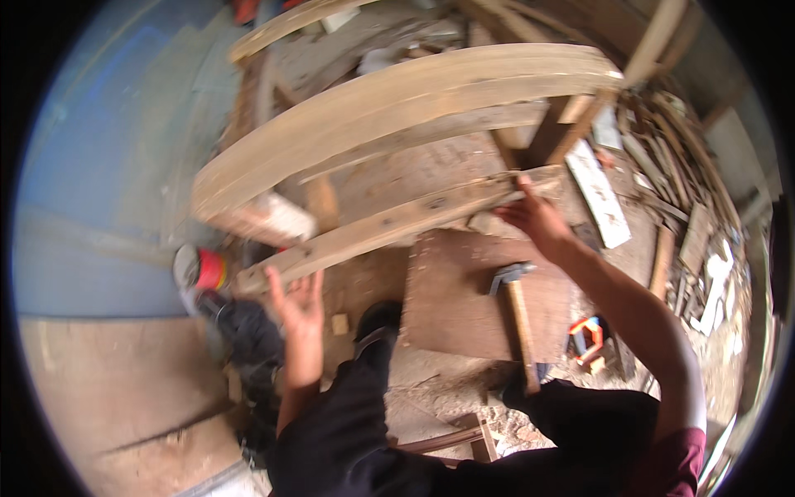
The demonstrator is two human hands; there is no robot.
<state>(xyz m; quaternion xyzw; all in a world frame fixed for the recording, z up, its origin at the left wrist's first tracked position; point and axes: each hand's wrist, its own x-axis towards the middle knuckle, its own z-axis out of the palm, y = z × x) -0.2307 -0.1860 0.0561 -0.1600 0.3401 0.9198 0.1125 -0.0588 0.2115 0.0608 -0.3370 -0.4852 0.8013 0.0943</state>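
Observation:
A long narrow wooden batten with dark nail marks spans the space in front of me, slanting up to the right. Near its left end, my left hand grips it from below, palm up, with one digit over the face and the others partly hidden under the edge. My right hand is closed round the right end, thumb on top. Beyond the batten stands a wooden frame with a wide, pale plank along its top. A claw hammer with a wooden handle lies on a brown board below my right hand.
Left of the frame are a red and white can and a dark bundle, beside a blue panel. Scrap wood is heaped at the right, near a white board. An orange and blue tool lies near my right knee.

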